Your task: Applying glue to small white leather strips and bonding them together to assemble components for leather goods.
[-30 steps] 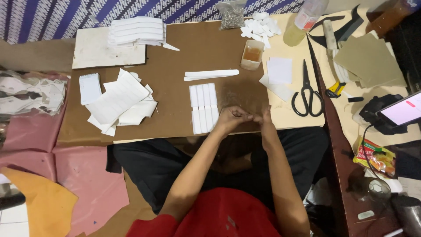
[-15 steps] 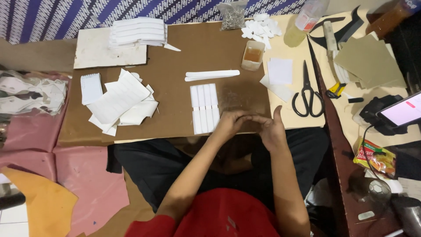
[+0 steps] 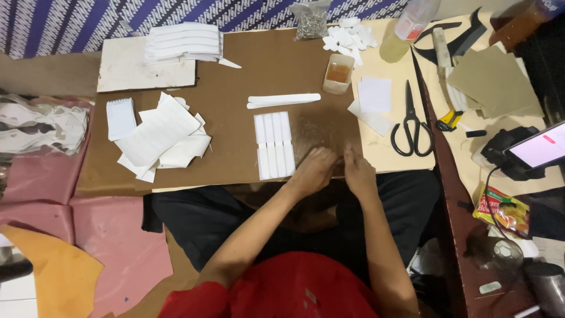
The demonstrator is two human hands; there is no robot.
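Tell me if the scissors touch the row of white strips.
Apart. The head view shows the scissors on the cream sheet, with bare brown board between them and the strips.

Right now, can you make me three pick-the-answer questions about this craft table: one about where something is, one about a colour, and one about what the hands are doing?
1. Where are the scissors?
A. Right of the hands, on the pale sheet
B. On the pink sheets
C. Under the stack of white strips

2. What colour are the scissors' handles?
A. Red
B. Black
C. Yellow

3. How are the left hand and right hand placed?
A. Raised high and far apart
B. Each holding scissors
C. Close together at the near edge of the brown board

Answers: 1 A, they lie on the cream sheet to the right; 2 B, both loops are black; 3 C, both hands meet at the board's edge.
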